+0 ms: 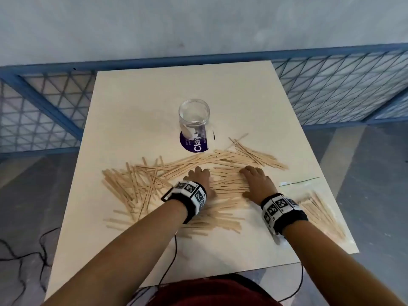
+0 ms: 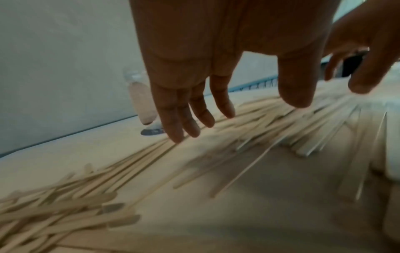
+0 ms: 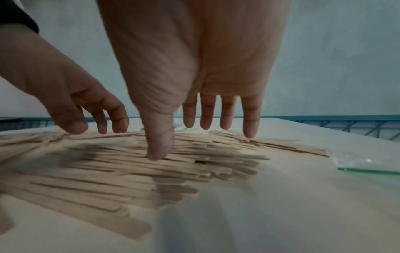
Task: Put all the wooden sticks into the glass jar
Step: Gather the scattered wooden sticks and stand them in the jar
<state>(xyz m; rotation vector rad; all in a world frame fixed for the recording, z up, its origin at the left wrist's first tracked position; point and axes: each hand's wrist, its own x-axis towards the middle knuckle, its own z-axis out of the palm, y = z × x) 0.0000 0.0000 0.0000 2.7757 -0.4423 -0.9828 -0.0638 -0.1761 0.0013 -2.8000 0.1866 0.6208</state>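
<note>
The wooden sticks (image 1: 189, 171) lie strewn in a broad, crossed-up band over the middle of the pale table (image 1: 136, 102), from about 9 o'clock round to 3 o'clock of the hands. A second lot rests on a clear plastic bag (image 1: 309, 191) at the table's 4 o'clock edge. The glass jar (image 1: 193, 120) stands upright at 12 o'clock, just beyond the pile, on a purple label (image 1: 194, 145); it looks empty, though the glass makes that hard to be sure of.

The left hand (image 1: 199, 178) and right hand (image 1: 257, 181) are both palm-down over the centre of the pile, near each other. Each grip is spread, with straight fingers reaching down to the sticks and nothing pinched. The wrist views are blurred, so which fingertips actually touch is uncertain.

The step in hand seems to be raking sticks together into a bundle. The risks as I judge them:
- Crossed sticks gathered as they lie would splay and jam at the jar mouth.
- A sweep toward 12 o'clock could knock the jar over.
- Loose sticks near the 9 o'clock and 4 o'clock edges could be pushed off the table.
</note>
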